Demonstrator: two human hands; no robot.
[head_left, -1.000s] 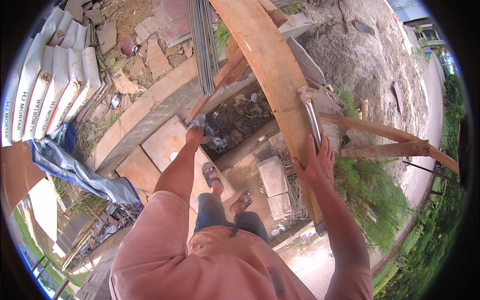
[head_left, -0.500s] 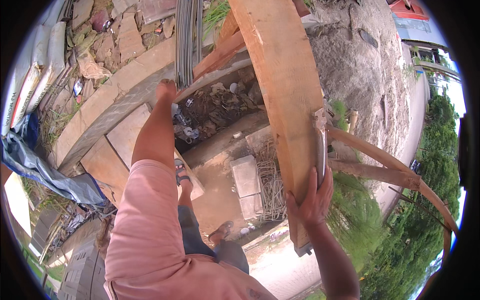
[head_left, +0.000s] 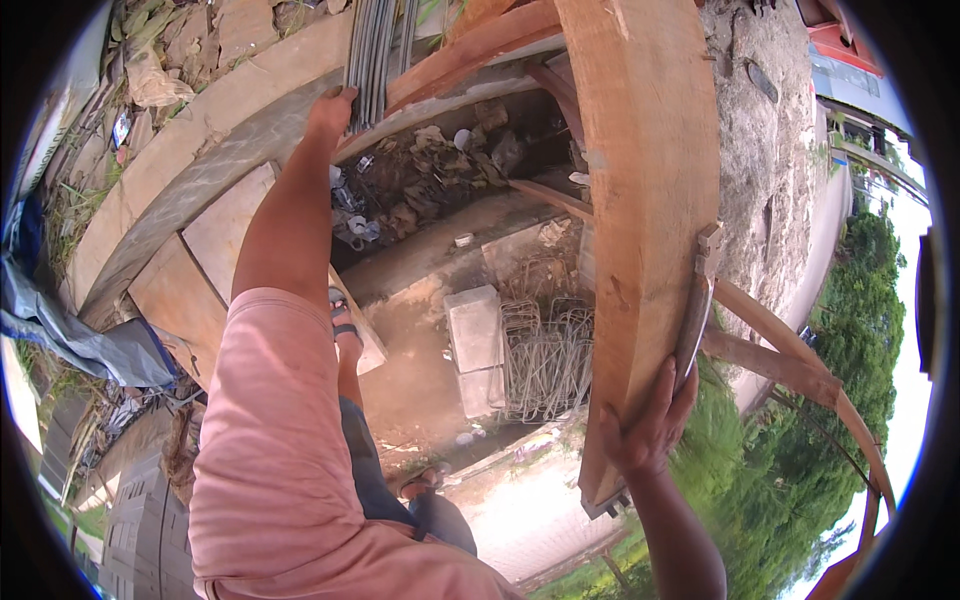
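A bundle of thin grey metal rods (head_left: pixel 372 70) comes down from the top of the view. My left hand (head_left: pixel 332 108) is closed at the bundle's left side near its lower ends; the fingertips are partly hidden. A thick wooden beam (head_left: pixel 645 190) stretches from the top toward the lower middle. Over its lower right edge lies my right hand (head_left: pixel 645 430), fingers stretched and thumb apart on the wood. Those fingers touch the lower end of a metal bar tool with a squared head (head_left: pixel 700 285), which lies along the beam's right edge.
Below the beam are pale concrete blocks (head_left: pixel 475 350) and a pile of bent wire stirrups (head_left: pixel 548 360). Litter fills a trench (head_left: pixel 430 180) beside a curved concrete edge (head_left: pixel 190 140). Wooden braces (head_left: pixel 775 370) stick out right; a blue-grey tarp (head_left: pixel 85 335) lies left.
The beam and metal bar tool now appear farther right, while the rods and my left hand sit higher. My right hand stays at the beam's lower edge.
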